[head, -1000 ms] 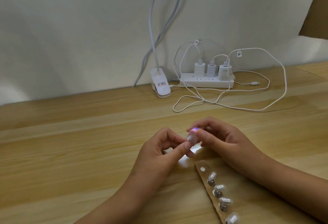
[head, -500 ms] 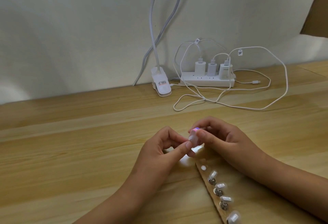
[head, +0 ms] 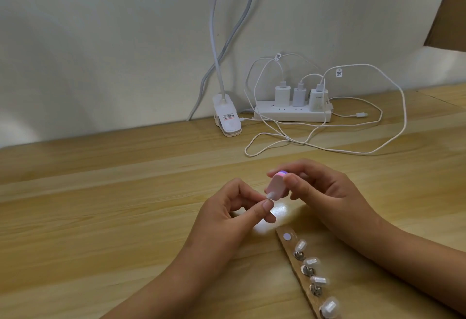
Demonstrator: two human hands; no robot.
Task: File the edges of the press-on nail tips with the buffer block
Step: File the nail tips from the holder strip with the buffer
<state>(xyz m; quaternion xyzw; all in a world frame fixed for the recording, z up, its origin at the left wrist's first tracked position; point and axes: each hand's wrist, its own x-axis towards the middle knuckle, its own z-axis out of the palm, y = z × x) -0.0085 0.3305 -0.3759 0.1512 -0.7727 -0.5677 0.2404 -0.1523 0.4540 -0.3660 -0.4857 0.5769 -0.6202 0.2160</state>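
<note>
Buffer block (head: 276, 185), pink-white with a purple band, upright above table (head: 100, 205), pinched between thumb and fingers of right hand (head: 325, 192). Lower edge touches nail tip (head: 271, 195), pinched by thumb and forefinger of left hand (head: 227, 215); other left fingers curled. Four more nail tips (head: 312, 263) on metal stands along cardboard strip (head: 290, 244), beside right forearm. Power strip (head: 292, 114) and lamp clip (head: 227, 119) at far table edge.

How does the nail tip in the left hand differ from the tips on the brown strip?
The held tip is pinched by the left hand and touches the buffer block, which the right hand grips; the four strip tips are untouched. The held tip is raised above the table; the strip tips sit on metal studs along the brown strip. All look small and pale.
</note>
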